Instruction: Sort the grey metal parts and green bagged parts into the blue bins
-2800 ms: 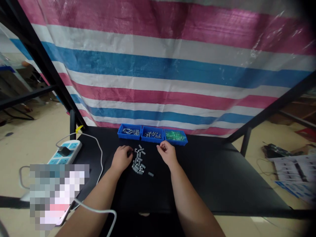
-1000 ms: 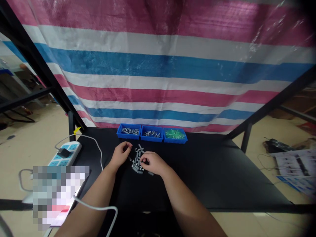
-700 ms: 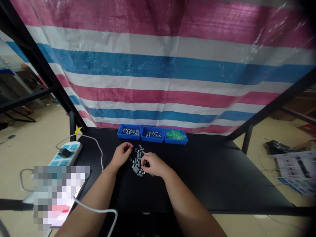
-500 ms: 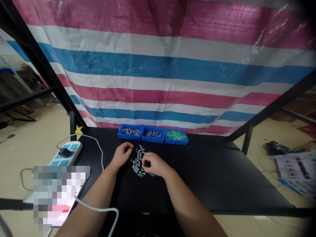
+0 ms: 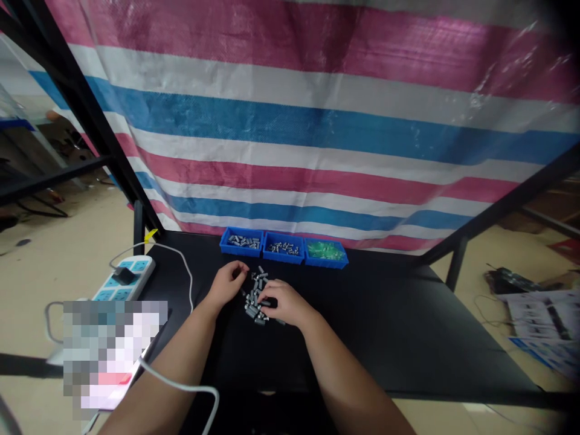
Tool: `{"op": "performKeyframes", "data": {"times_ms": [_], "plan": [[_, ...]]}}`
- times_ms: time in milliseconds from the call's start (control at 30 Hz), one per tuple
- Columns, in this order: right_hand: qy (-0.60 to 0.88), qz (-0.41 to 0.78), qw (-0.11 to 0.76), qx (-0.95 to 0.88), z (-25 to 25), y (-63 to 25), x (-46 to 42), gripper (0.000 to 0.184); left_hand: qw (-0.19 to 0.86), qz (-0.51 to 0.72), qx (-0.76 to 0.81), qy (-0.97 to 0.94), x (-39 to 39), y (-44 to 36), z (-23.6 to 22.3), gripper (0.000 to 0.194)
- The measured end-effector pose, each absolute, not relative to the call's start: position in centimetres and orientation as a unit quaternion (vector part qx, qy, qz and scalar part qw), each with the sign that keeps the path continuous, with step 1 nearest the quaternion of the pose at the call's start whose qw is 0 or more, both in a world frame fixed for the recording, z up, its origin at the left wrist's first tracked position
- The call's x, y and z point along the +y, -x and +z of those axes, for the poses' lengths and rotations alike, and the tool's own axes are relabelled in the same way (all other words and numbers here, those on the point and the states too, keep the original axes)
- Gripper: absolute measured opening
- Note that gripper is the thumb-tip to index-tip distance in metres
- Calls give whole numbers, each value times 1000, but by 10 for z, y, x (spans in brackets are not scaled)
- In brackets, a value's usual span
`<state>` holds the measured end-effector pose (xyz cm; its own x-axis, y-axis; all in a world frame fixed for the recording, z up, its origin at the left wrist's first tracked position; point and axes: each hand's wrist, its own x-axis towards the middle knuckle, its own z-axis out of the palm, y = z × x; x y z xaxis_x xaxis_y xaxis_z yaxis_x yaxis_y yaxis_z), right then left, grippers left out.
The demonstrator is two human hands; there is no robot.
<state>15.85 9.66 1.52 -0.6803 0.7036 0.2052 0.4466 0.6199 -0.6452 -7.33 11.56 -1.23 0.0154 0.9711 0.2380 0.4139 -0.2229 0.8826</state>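
A striped pink, white and blue tarpaulin (image 5: pixel 290 121) hangs behind a black table top (image 5: pixel 385 344), with a blue-and-white power strip (image 5: pixel 124 278) and its white cable (image 5: pixel 188 284) at the table's left side. Along the far edge stand 3 blue trays side by side: the left tray (image 5: pixel 241 241) and the middle tray (image 5: pixel 283 248) hold small grey metal pieces, and the right tray (image 5: pixel 326 252) holds green parts (image 5: pixel 324 250) too small to identify. Both bare forearms reach in from the near edge. Nearer than the trays, a loose pile of grey metal cylinders (image 5: pixel 254 302) lies on the bare table top between the 2 hands. The left hand (image 5: pixel 226 283) sits just beside the pile, its fingers curled and pinched together, and whether they hold a piece cannot be told. The right hand (image 5: pixel 287 304) lies over the pile's near right side, fingers curled down among the cylinders, and any grip is hidden. The work in hand looks like picking through the pile, and pieces this small call for a precise fingertip pinch
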Motion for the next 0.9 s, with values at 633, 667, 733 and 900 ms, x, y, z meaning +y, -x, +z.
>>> {"op": "performKeyframes", "data": {"times_ms": [633,667,733,900], "plan": [[513,110,537,-660,46,-181,137,18,320,445,541,-638,118,75,-18,16],[526,114,535,-651,48,-182,144,21,317,443,541,-640,118,75,-18,16],[550,127,526,-636,54,-182,153,28,318,445,540,-640,118,75,-17,16],[555,121,532,-629,65,-184,147,29,325,446,532,-642,117,74,-16,15]]}}
